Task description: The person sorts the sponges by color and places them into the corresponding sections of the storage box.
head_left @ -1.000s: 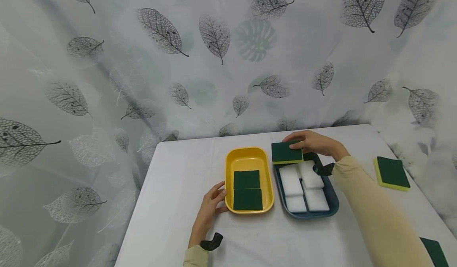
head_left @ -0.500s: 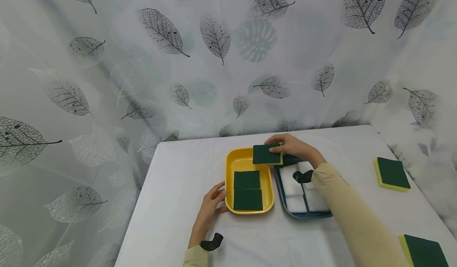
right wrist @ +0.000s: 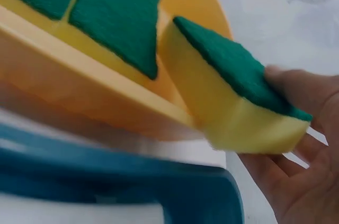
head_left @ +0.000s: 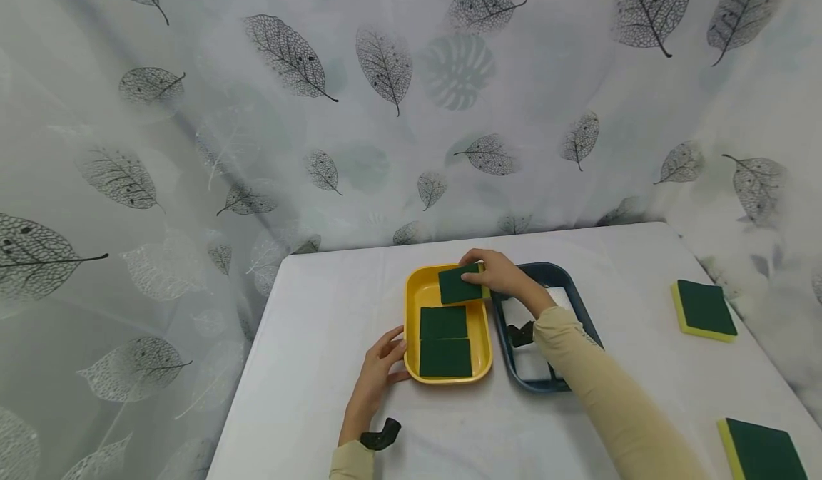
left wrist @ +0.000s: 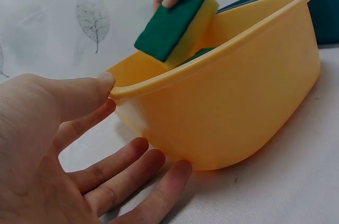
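Note:
My right hand (head_left: pixel 497 272) grips a green-and-yellow scrub sponge (head_left: pixel 453 285) by its right end, tilted over the far part of the yellow tub (head_left: pixel 411 294). Its fingers and thumb hold the sponge in the right wrist view, where the sponge's yellow side (right wrist: pixel 228 121) overlaps the tub's rim. Two similar sponges (head_left: pixel 444 357) lie green side up in the near part of the tub. At the tub's left side rests my left hand (head_left: pixel 375 373); in the left wrist view its thumb (left wrist: pixel 85 94) is at the rim and its straight fingers (left wrist: pixel 127 163) are spread along the outer wall.
A dark blue tub (head_left: pixel 546 272) with white foam blocks (head_left: pixel 516 314) stands right beside the yellow one, partly under my right forearm. Farther right lie a sponge (head_left: pixel 705 307) and, near the front, another sponge (head_left: pixel 767 451). A leaf-patterned curtain (head_left: pixel 411 109) hangs behind the white table.
My right hand has carried the sponge left from above the blue tub to the far part of the yellow tub, tilting it. The left hand has kept its place.

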